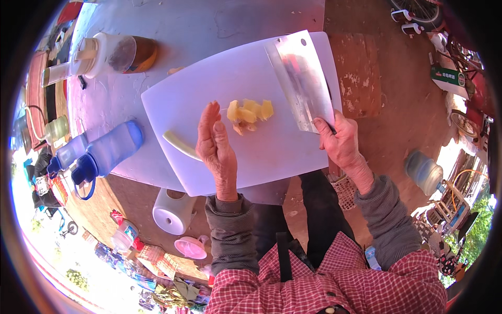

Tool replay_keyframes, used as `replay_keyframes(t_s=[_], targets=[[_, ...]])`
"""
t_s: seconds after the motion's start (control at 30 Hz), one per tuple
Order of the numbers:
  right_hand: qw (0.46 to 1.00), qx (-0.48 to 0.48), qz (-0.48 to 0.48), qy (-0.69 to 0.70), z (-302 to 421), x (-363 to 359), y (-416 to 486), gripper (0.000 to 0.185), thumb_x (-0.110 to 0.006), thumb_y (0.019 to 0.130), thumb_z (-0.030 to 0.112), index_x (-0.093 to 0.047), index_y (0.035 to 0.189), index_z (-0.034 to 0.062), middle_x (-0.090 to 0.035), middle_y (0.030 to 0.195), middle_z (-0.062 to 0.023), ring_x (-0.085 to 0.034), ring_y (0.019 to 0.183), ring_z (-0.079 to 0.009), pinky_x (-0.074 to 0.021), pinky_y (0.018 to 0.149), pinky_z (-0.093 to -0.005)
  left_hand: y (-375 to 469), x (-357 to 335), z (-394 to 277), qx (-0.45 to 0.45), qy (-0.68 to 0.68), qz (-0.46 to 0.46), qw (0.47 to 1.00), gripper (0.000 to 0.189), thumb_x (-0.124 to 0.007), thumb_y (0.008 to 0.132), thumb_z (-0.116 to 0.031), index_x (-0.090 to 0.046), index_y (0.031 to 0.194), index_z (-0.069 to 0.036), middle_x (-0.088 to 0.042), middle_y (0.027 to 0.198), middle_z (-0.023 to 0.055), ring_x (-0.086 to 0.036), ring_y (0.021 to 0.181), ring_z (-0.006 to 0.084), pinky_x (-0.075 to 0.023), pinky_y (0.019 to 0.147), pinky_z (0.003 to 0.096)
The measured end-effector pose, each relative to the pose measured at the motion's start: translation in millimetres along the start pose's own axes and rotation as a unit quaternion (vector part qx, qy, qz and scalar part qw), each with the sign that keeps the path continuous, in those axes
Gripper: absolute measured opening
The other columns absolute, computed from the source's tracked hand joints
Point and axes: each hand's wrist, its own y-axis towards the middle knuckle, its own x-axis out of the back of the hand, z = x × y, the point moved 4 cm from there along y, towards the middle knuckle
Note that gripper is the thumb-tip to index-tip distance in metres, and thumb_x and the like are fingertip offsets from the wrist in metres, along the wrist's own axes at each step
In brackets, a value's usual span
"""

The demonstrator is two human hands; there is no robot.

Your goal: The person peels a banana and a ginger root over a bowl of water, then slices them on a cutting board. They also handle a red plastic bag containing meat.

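Note:
My right hand grips a wide metal cleaver by its handle, the blade raised over the right side of a white cutting board. Pieces of peeled, yellow ginger-like root lie in a small pile near the board's middle. Just left of the pile is my left hand, held edge-down with the fingers together and nothing seen in it; whether it touches the board I cannot tell. A pale green-white stalk lies on the board, its right end hidden behind my left hand.
On the table stand a large plastic jug with dark contents and blue plastic bottles at the left. Below the table's near edge is a white plastic stool. A large water bottle lies on the floor at the right.

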Motion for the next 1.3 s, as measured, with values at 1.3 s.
replay_keyframes(t_s=[1.3], targets=[[0.952, 0.164, -0.039, -0.256, 29.0, -12.8, -2.6, 0.026, -0.072, 0.085, 0.014, -0.048, 0.08, 0.0056, -0.058, 0.07, -0.0116, -0.061, 0.054, -0.0336, -0.0476, 0.046, -0.0388, 4.5, -18.3, -11.4, -0.069, 0.327, 0.048, 0.941, 0.013, -0.075, 0.075, -0.002, -0.068, 0.086, -0.004, -0.062, 0.087, 0.0059, -0.064, 0.074, 0.0198, -0.052, 0.063, 0.0313]])
